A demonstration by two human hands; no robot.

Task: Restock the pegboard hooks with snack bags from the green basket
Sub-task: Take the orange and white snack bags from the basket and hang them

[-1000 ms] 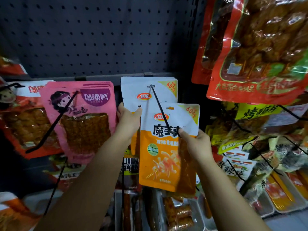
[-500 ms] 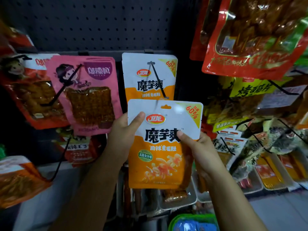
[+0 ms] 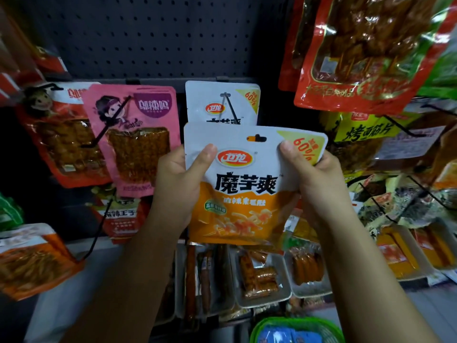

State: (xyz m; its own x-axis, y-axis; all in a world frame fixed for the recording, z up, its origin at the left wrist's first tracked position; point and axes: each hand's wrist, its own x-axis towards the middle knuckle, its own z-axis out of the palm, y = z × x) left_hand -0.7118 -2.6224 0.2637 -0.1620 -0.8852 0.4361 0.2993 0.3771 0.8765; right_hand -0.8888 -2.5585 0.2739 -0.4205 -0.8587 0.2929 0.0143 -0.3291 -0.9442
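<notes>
Pegboard (image 3: 148,33) | snack bag (image 3: 247,194) between hands | left hand (image 3: 178,184), right hand (image 3: 319,179) thumbs clamp top corners

The bag (image 3: 247,194) I hold in my left hand (image 3: 178,184) and right hand (image 3: 319,179) covers the lower half of the white-and-orange bag (image 3: 222,102) hanging on the black hook (image 3: 228,105), so that hook's tip is blocked from the front. Just left, the pink bag (image 3: 138,134) and its slanting hook (image 3: 111,125) crowd my left wrist. Right of my right hand, the yellow bags (image 3: 366,132) and their hooks jut toward me. Overhead right, the big red bags (image 3: 366,53) hang low. The bare pegboard (image 3: 153,35) above the middle hook is open. Below, trays of sausages (image 3: 259,278) and the green basket (image 3: 296,328) fill the space.
</notes>
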